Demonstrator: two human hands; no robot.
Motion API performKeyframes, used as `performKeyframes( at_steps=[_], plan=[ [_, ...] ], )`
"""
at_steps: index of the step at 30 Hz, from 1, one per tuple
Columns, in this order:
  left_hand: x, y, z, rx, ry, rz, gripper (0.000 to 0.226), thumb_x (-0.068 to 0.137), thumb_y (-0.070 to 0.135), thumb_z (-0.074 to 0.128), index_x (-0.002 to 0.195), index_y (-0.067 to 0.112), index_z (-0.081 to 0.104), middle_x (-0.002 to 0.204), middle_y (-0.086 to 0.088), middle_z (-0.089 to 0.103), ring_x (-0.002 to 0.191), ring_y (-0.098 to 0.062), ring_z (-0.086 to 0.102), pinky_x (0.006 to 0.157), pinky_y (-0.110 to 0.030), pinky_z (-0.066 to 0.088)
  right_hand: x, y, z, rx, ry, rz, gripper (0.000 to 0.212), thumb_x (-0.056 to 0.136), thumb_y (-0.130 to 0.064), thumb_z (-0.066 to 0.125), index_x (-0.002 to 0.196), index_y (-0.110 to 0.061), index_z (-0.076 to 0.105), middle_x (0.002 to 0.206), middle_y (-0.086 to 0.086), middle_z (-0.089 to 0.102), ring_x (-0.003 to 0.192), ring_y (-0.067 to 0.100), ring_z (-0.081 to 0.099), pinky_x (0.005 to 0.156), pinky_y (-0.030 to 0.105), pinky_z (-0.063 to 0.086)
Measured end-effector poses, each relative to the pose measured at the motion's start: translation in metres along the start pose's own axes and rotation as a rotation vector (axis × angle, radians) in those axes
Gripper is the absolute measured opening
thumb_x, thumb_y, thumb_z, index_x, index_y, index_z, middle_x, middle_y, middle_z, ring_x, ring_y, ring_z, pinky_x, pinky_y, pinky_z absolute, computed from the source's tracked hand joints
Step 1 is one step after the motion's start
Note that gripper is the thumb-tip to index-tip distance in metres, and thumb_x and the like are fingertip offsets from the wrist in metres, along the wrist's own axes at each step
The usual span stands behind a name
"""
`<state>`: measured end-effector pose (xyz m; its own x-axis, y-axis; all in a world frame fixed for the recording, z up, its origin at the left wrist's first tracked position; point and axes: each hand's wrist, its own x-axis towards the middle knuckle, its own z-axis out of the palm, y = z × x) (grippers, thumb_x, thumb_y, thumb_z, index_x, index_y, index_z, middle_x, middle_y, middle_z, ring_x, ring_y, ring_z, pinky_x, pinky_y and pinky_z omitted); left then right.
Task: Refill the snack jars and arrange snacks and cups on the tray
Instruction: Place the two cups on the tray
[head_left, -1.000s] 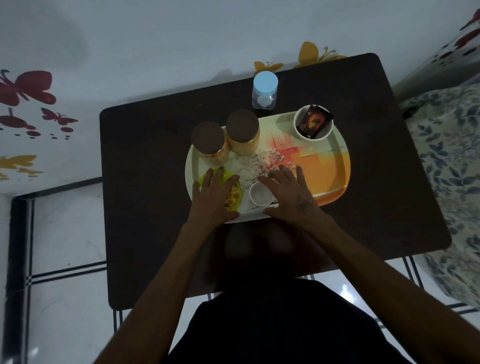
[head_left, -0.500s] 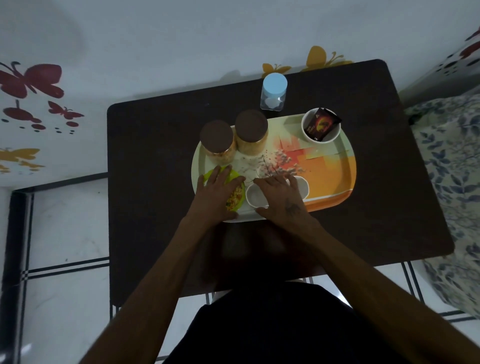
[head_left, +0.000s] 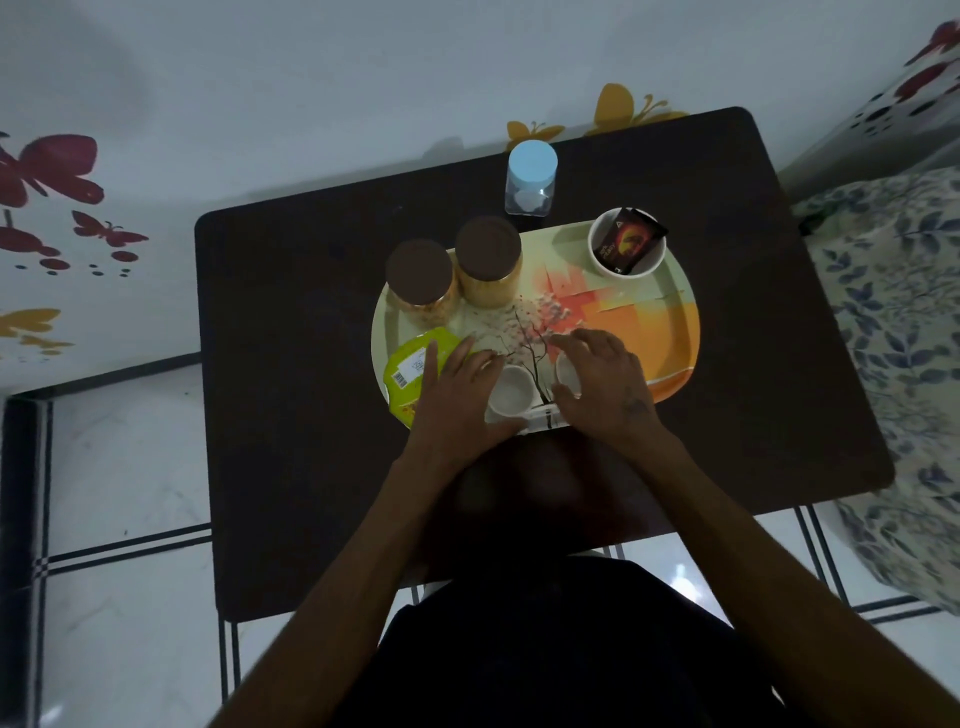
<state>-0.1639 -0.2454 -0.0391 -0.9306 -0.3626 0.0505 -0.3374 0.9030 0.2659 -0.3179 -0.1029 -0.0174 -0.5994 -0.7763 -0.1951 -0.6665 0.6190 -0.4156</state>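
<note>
An oval orange-patterned tray (head_left: 680, 322) lies on the dark table (head_left: 291, 364). At its back left stand two snack jars with brown lids (head_left: 418, 270) (head_left: 488, 249). At its back right, a white bowl (head_left: 595, 255) holds a dark packet (head_left: 628, 241). A green snack packet (head_left: 410, 369) lies at the front left. Two small white cups sit side by side at the tray's front. My left hand (head_left: 454, 400) holds the left cup (head_left: 511, 395) between fingers and thumb. My right hand (head_left: 608, 384) curls over the right cup (head_left: 568, 371), hiding most of it.
A clear jar with a light-blue lid (head_left: 532, 166) stands on the table just behind the tray. A wall with butterfly stickers runs along the table's back edge. A bed with a floral cover (head_left: 893, 322) borders the table on the right. Tiled floor lies to the left.
My left hand has left the green packet and moved right to the left cup. My right hand now curls over the right cup, and the two cups stand a little apart.
</note>
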Motion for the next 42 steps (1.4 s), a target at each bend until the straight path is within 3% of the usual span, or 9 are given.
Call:
performKeyframes(
  at_steps=[2,5,10,24,42],
  plan=[
    [0.002,0.008,0.005,0.009,-0.007,-0.001,0.081,0.073,0.072,0.052,0.123,0.011,0.065,0.122,-0.003,0.066,0.131,-0.031,0.051,0.114,-0.065,0.025,-0.001,0.012,-0.002,-0.008,-0.056,0.032,0.071,0.079,-0.029,0.068,0.144,-0.028,0.041,0.147,0.007,0.041,0.134,0.034,0.037,0.102,0.049,0.038],
    [0.005,0.012,0.01,0.003,-0.033,-0.041,0.073,0.067,0.059,0.073,0.122,0.012,0.066,0.118,-0.005,0.068,0.124,-0.031,0.055,0.113,-0.061,0.029,-0.002,0.023,0.007,0.031,-0.125,0.004,0.08,0.075,-0.025,0.074,0.146,-0.023,0.038,0.141,0.011,0.044,0.122,0.039,0.047,0.095,0.048,0.045],
    [0.009,0.013,0.01,0.015,-0.073,-0.052,0.073,0.063,0.051,0.082,0.125,0.017,0.065,0.118,-0.001,0.068,0.123,-0.03,0.055,0.114,-0.06,0.026,0.003,0.025,0.014,0.075,-0.106,-0.028,0.075,0.074,-0.021,0.076,0.143,-0.018,0.045,0.133,0.013,0.052,0.113,0.039,0.053,0.093,0.045,0.046],
    [0.008,0.009,0.005,-0.006,-0.065,0.006,0.073,0.059,0.043,0.087,0.124,0.016,0.066,0.115,0.001,0.069,0.12,-0.034,0.058,0.111,-0.07,0.024,-0.004,0.025,0.019,0.069,-0.109,-0.094,0.077,0.074,-0.017,0.077,0.145,-0.017,0.046,0.132,0.013,0.052,0.113,0.038,0.05,0.094,0.044,0.042],
    [0.004,0.011,0.0,0.013,-0.133,-0.023,0.068,0.065,0.047,0.084,0.124,0.019,0.066,0.12,0.003,0.068,0.128,-0.03,0.052,0.116,-0.064,0.008,-0.01,0.024,0.019,0.067,-0.081,-0.075,0.074,0.075,-0.019,0.078,0.143,-0.016,0.048,0.129,0.016,0.054,0.109,0.039,0.051,0.093,0.043,0.043]
  ],
)
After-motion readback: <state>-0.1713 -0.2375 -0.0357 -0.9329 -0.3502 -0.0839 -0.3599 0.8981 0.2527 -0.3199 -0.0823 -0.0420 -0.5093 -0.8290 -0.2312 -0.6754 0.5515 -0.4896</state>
